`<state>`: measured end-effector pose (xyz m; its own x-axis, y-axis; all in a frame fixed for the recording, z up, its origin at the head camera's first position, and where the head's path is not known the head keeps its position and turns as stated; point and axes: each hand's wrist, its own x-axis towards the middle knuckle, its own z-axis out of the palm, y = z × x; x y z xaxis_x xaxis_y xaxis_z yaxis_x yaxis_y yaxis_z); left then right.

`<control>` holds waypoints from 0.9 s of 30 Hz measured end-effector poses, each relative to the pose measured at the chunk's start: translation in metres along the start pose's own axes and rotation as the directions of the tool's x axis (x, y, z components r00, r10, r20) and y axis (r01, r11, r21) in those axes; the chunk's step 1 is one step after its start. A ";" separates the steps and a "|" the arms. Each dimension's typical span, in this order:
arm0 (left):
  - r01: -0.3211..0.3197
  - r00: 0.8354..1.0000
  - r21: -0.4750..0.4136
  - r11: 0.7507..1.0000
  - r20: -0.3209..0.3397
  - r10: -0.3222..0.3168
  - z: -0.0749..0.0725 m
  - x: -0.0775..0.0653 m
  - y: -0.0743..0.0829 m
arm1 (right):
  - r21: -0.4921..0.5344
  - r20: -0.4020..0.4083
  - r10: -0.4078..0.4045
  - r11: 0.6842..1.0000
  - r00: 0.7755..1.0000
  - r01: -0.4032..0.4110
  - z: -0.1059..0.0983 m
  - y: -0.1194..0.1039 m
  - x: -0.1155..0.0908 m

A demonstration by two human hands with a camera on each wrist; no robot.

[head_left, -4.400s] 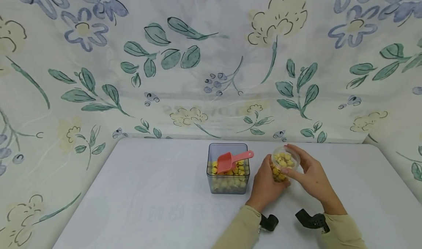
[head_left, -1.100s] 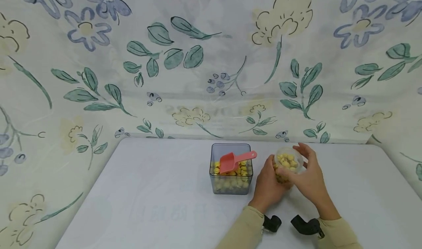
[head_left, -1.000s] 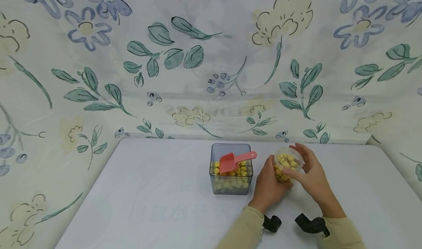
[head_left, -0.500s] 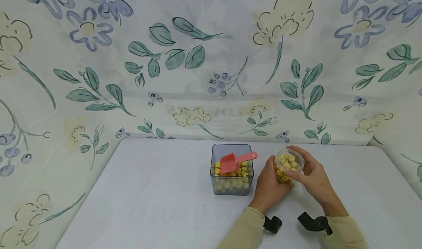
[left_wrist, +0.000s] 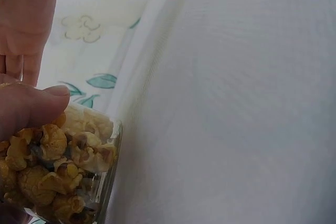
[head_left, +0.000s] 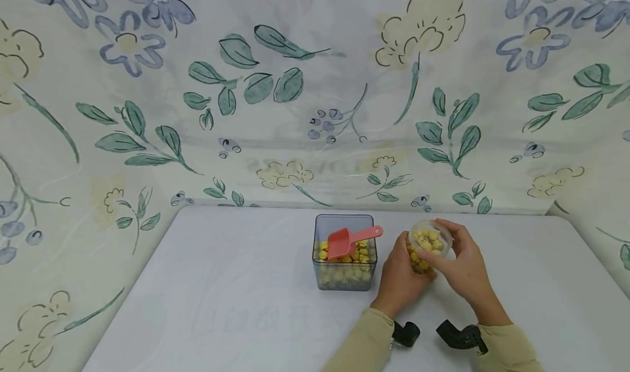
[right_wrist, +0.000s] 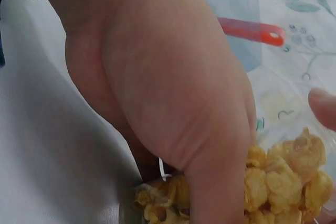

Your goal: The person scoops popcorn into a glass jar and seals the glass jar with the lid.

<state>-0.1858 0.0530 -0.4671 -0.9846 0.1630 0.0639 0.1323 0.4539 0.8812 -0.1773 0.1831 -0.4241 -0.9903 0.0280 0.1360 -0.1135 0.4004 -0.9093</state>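
A clear jar of yellow popcorn is held in both hands at the right of the table. My left hand grips its side, with the left thumb across the jar wall in the left wrist view. At the top sits a clear round lid, whose rim my right hand holds between thumb and fingers. Whether the lid sits level is too small to tell. In the right wrist view the left hand covers much of the jar's popcorn.
Left of the hands stands a square bluish see-through tub with popcorn inside. A pink scoop lies on that popcorn, its handle reaching past the tub's right rim. Behind the white table hangs a floral cloth.
The right hand has turned back and forth around the lid, its fingers lifting and regripping. The left hand and jar stay nearly in place; tub and scoop have not moved.
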 end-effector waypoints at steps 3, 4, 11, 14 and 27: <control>0.007 1.000 0.002 1.000 -0.001 -0.007 0.000 0.000 0.001 | -0.037 -0.037 0.008 0.999 0.999 -0.009 0.002 0.001 -0.001; 0.009 1.000 0.002 1.000 -0.002 -0.009 0.000 0.000 0.001 | -0.050 -0.053 0.005 0.999 0.999 -0.007 0.004 0.005 0.000; 0.030 1.000 -0.002 1.000 0.001 -0.030 0.001 0.000 0.003 | -0.110 -0.085 -0.028 0.994 0.996 0.019 0.005 0.029 0.006; 0.033 0.999 -0.005 0.999 -0.001 -0.033 0.000 0.000 0.003 | -0.117 -0.078 -0.021 0.993 0.997 0.012 0.005 0.027 0.007; 0.052 0.998 -0.061 0.997 0.025 -0.050 -0.001 0.001 0.000 | 0.020 0.018 0.078 0.997 0.997 -0.078 0.002 -0.007 0.000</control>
<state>-0.1865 0.0524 -0.4665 -0.9867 0.1622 0.0076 0.0740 0.4077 0.9101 -0.1771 0.1786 -0.4185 -0.9974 0.0423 0.0577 -0.0375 0.3787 -0.9248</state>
